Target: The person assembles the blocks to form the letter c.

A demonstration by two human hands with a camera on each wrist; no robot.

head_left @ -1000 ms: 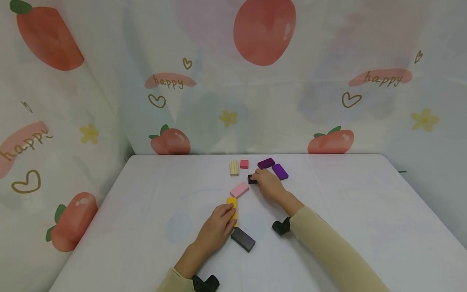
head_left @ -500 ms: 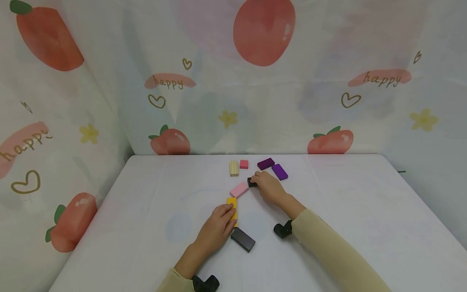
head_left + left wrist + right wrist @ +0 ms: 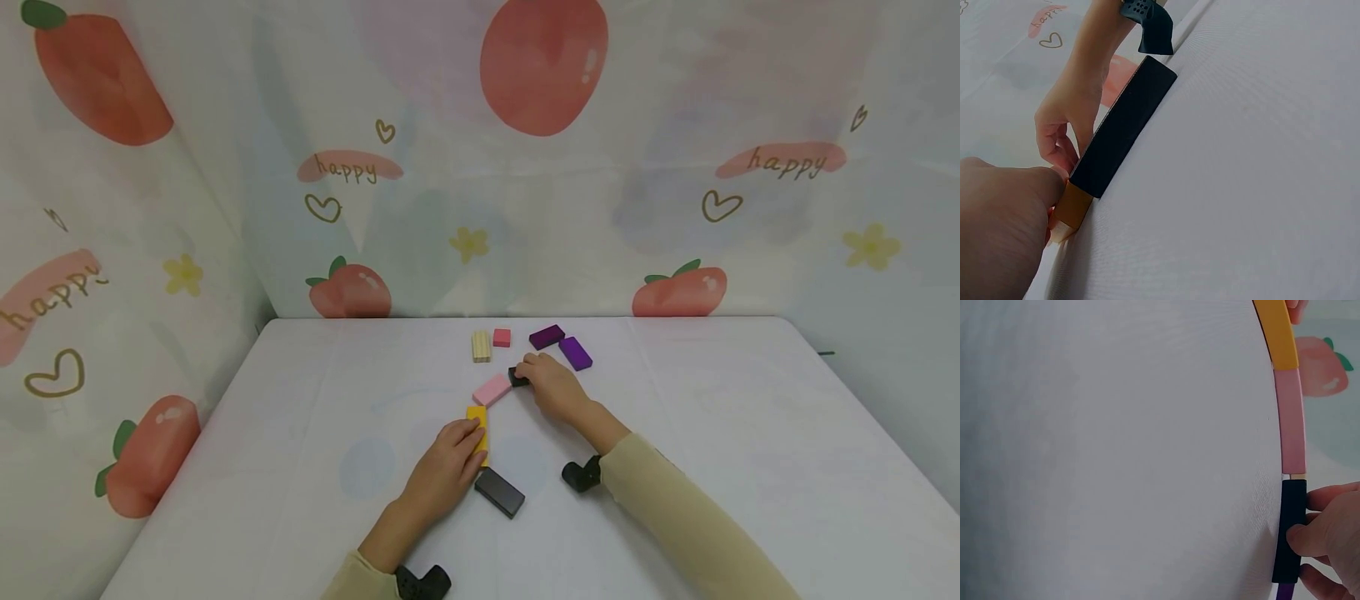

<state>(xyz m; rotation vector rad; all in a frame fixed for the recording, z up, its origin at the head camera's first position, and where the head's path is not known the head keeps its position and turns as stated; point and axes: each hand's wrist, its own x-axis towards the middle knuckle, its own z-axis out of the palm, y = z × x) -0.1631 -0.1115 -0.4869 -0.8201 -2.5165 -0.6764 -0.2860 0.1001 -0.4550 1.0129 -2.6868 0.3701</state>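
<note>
Spanning your work area, the white surface (image 3: 697, 375) carries every block counted below. Of your two hands, the right hand (image 3: 553, 383) has shifted slightly toward you over the last second, and the black block (image 3: 1293, 500) with it, leaving that block near the pink block (image 3: 492, 390); whether they touch cannot be told. In judgement, you are adjusting placement, not transporting. Your right grip is narrow, pinching the black block between thumb and fingers. Your left hand (image 3: 446, 462) stays in position, its grip bent over the yellow block (image 3: 1279, 334), mid-surface. Counted by size: one dark grey block (image 3: 499, 492), just beside the yellow one's near end; one yellow; one pink, lying diagonally off the yellow one's far end; one black; two purple, a dark purple block (image 3: 547, 337) and a brighter purple block (image 3: 576, 353), beyond your right hand; one pale ribbed piece (image 3: 481, 346), possibly several strips together, not confirmable; and one red block (image 3: 502, 337), smallest, just to its right.
</note>
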